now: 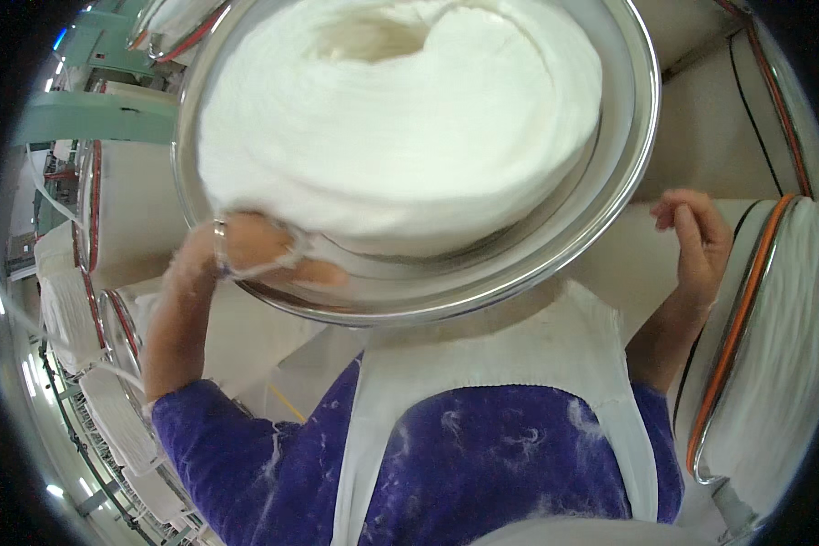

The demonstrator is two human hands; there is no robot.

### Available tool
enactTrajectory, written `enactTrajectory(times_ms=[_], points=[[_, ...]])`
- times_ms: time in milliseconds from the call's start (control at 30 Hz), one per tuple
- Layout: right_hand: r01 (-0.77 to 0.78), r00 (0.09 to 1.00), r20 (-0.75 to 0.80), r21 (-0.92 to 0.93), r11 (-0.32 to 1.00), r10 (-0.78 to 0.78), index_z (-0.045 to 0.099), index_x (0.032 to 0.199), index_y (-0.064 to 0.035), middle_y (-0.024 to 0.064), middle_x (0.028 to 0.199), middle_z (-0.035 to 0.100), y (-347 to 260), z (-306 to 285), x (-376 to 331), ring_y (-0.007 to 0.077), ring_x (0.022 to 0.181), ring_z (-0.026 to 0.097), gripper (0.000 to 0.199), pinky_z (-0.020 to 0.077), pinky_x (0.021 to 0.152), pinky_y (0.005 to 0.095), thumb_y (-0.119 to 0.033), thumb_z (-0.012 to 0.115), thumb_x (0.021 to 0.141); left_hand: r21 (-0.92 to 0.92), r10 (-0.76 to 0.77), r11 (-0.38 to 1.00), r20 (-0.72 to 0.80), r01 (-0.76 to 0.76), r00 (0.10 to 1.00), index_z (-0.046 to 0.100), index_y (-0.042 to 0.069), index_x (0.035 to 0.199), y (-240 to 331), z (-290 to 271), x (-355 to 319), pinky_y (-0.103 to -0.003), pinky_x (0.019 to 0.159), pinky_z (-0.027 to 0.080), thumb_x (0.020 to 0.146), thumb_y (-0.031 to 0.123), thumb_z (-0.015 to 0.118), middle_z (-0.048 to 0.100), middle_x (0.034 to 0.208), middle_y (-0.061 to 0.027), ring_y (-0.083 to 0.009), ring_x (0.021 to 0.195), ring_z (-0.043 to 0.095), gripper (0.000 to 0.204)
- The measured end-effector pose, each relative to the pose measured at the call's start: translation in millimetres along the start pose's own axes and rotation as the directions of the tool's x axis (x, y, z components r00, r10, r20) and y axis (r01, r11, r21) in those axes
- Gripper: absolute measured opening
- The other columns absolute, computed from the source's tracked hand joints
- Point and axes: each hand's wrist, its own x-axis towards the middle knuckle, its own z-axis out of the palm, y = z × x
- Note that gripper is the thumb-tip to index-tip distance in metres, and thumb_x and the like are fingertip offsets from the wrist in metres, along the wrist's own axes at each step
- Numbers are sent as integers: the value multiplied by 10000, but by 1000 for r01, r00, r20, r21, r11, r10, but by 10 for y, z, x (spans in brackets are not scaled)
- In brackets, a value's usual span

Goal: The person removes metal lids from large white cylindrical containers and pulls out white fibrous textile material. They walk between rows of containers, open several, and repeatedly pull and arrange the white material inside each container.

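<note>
A tall can with a shiny metal rim (555,255) stands right in front of me, heaped with coiled white cotton sliver (400,118). My left hand (255,250) reaches over the rim at its lower left and is closed around the edge of the sliver, a thin white strand crossing the fingers. My right hand (701,241) rests against the beige outer wall of the can at the right, fingers loosely bent and holding nothing. My purple top and white apron (482,400) fill the bottom of the view.
Another sliver-filled can with an orange-banded rim (746,309) stands close at my right. Several more cans (127,218) line up on the left beside a pale green machine frame (91,114). A black cable (755,118) runs down at upper right.
</note>
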Motion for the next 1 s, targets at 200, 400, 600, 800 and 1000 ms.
enactTrajectory(times_ms=[200,400,600,800,1000], points=[[396,905,275,-260,881,-326,633,855,9,99,858,634,-642,208,738,187,830,583,130,427,784,309,-57,521,871,-311,-132,943,-677,-120,724,579,45,1199,-305,167,-87,-376,963,418,730,377,761,595,1173,-170,-290,1114,549,602],[566,723,689,-545,619,-55,589,670,-41,104,666,579,-696,643,984,276,710,550,275,388,787,376,-215,497,863,-362,-100,797,-869,-484,484,569,17,1199,-700,217,231,-346,951,428,754,320,747,591,1186,-155,-252,1114,551,568],[621,605,792,-533,574,80,563,672,-33,117,648,586,-930,1092,723,302,721,554,385,386,707,418,-252,377,927,-527,-156,760,-716,-380,680,540,-3,1214,-1486,39,408,-313,910,445,797,313,706,587,1175,-116,-196,1043,568,548],[624,208,856,-488,610,473,661,994,-32,210,1008,635,-954,1336,1209,355,997,584,499,430,914,434,-364,289,967,-485,-358,874,-595,33,720,607,-17,1080,-1299,-81,-269,-303,807,479,784,277,669,649,969,-107,-176,873,601,422],[434,542,806,-512,741,239,636,939,11,223,927,651,-988,1471,833,360,889,634,405,493,840,446,-281,355,927,-354,175,860,-474,-369,863,579,68,1211,35,315,-787,-314,787,494,944,275,512,656,1050,-140,-209,903,642,344]])
